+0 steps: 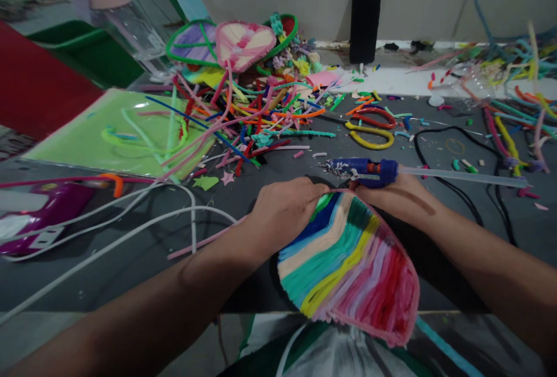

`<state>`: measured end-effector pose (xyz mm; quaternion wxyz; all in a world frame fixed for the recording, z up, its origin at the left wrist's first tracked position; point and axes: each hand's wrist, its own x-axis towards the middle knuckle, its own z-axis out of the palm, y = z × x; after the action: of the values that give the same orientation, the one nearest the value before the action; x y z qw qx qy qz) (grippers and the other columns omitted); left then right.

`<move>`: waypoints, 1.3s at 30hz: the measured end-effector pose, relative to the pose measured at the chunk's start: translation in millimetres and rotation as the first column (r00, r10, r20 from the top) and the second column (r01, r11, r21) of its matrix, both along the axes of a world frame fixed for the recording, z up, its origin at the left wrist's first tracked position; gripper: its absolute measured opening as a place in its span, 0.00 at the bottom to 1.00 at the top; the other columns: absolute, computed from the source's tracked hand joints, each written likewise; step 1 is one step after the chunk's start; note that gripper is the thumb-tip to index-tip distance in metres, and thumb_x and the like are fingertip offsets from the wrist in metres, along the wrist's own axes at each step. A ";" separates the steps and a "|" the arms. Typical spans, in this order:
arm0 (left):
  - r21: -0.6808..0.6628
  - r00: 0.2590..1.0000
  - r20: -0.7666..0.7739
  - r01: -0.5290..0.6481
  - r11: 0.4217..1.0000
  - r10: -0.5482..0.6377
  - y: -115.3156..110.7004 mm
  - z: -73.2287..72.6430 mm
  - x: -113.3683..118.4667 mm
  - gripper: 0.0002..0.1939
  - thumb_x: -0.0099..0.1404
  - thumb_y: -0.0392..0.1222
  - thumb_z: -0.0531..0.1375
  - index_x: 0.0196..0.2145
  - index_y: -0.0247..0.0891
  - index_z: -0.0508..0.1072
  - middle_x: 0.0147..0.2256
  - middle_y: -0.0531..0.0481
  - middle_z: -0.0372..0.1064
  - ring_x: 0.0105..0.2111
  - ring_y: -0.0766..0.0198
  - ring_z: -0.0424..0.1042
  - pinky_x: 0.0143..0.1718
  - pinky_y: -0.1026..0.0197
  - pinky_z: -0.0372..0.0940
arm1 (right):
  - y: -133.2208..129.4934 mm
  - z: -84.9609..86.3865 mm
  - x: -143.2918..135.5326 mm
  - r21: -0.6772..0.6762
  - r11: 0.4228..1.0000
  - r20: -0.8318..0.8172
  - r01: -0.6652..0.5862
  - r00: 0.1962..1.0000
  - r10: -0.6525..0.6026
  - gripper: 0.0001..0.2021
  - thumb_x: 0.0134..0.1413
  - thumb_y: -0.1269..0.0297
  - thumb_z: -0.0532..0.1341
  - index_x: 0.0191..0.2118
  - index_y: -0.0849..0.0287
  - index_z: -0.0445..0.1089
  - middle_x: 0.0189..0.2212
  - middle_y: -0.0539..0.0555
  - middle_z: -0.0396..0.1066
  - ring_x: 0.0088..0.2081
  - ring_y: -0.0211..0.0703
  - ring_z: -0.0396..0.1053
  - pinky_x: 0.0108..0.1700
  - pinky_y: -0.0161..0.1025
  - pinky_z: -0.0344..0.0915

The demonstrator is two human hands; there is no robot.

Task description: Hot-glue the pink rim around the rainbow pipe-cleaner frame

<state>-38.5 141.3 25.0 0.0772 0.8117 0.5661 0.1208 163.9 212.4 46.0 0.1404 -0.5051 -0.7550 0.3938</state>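
Observation:
A craft piece (343,261) covered in rainbow stripes of pipe cleaners tilts over the table's front edge, its narrow end up. Pink pipe cleaner borders its right side. My left hand (282,211) is closed at the narrow end, pinching a pink pipe cleaner (204,243) whose loose tail runs out to the left. My right hand (391,194) is closed around a blue glue gun (365,172), its handle hidden. The fingertips of that hand touch the piece's top edge. The gun's nozzle points left, and a long glue stick (465,177) sticks out behind.
Cut pipe cleaners (261,110) lie heaped at the back, below finished heart shapes (246,46). Red-and-yellow-handled scissors (369,136) lie behind the gun. A phone (365,24) leans on the wall. White cables (130,246), a purple device (43,214) and a green packet (122,133) are left.

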 end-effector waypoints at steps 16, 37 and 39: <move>0.018 1.000 0.018 0.007 1.000 -0.007 0.1 -2.5 -1.0 0.16 0.68 0.42 0.50 0.48 0.46 0.71 0.40 0.51 0.73 0.39 0.62 0.72 0.38 0.62 0.63 | 0.4 0.7 -0.7 0.006 1.000 0.019 -0.002 1.000 0.002 0.06 0.43 0.67 0.59 0.29 0.59 0.74 0.26 0.51 0.74 0.31 0.44 0.70 0.29 0.34 0.65; 0.030 1.000 0.018 0.005 1.000 -0.005 -0.4 -2.3 -0.2 0.15 0.68 0.43 0.49 0.48 0.47 0.72 0.39 0.52 0.73 0.39 0.62 0.73 0.37 0.62 0.62 | -3.1 7.2 -2.4 -0.021 1.000 -0.010 0.021 1.000 -0.021 0.06 0.42 0.70 0.58 0.27 0.61 0.73 0.24 0.51 0.72 0.28 0.42 0.67 0.28 0.35 0.62; 0.033 1.000 0.014 0.006 0.999 -0.007 -0.4 -2.9 -0.5 0.15 0.68 0.43 0.50 0.48 0.47 0.72 0.40 0.52 0.73 0.39 0.62 0.73 0.37 0.62 0.62 | -3.1 7.3 -2.4 -0.026 0.999 -0.025 0.021 0.999 -0.021 0.06 0.42 0.70 0.59 0.27 0.60 0.73 0.24 0.51 0.72 0.28 0.41 0.67 0.28 0.34 0.61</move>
<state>-39.0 140.9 22.0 0.0680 0.8139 0.5608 0.1355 161.4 209.2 53.3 0.1474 -0.5098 -0.7428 0.4083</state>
